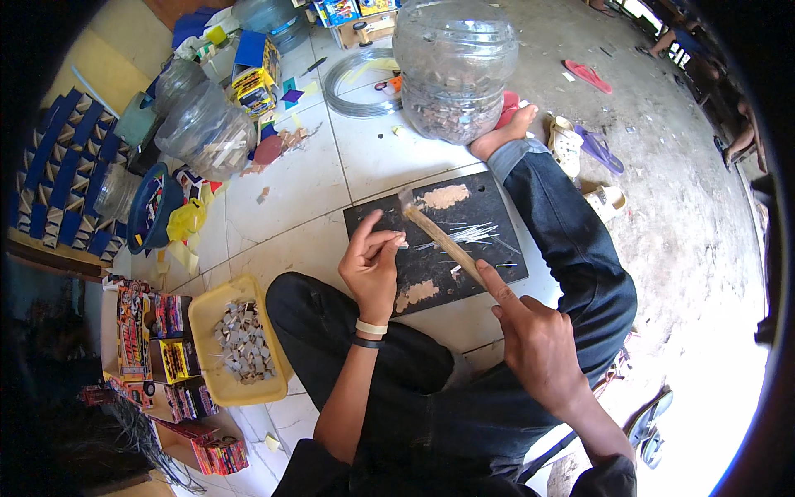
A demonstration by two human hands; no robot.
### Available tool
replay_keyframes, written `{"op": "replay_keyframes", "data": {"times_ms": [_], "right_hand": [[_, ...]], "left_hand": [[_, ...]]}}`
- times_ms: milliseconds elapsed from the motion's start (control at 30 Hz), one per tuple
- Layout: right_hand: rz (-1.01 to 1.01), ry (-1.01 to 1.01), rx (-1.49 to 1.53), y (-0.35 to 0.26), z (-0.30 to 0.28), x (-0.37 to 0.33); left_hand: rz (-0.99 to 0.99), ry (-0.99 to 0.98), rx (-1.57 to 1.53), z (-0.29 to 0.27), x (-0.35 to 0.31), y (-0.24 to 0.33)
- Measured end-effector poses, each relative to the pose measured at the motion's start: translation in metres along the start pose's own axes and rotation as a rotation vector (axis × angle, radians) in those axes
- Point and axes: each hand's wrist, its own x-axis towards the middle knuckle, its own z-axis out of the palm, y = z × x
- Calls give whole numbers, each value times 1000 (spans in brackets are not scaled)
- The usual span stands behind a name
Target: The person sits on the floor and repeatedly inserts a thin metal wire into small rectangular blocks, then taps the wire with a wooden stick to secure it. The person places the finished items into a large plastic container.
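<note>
The right hand [538, 348] grips a wooden-handled hammer [447, 243], index finger stretched along the shaft, its grey head above the far left part of the flat black board [426, 267]! And over the board's left side, the left hand [370, 269] pinches a small pale piece [403, 245] between thumb and fingers. Thin silvery rods [472, 234] lie bunched toward the board's right side. Left of the board sits a yellow plastic tub [204, 331] of small grey-and-tan pieces [244, 344]; beyond the board, a big clear plastic jar [454, 66] stands beside a coil of silvery wire [331, 89].
</note>
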Motion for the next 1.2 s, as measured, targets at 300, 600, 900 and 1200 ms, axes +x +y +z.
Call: {"op": "replay_keyframes", "data": {"times_ms": [300,600,900,1200], "right_hand": [[-76,-96,-6,-2,-7,9],[-37,14,266,9,-9,-8],[-167,72,567,51,83,-59],[-76,-63,532,63,51,-26]], "left_hand": [[-82,11,-38,-3,-2,-2],[-102,-10,-81,-4,0,9],[96,286,322,-186,-11,69],[290,335,911,-253,3,92]]}}
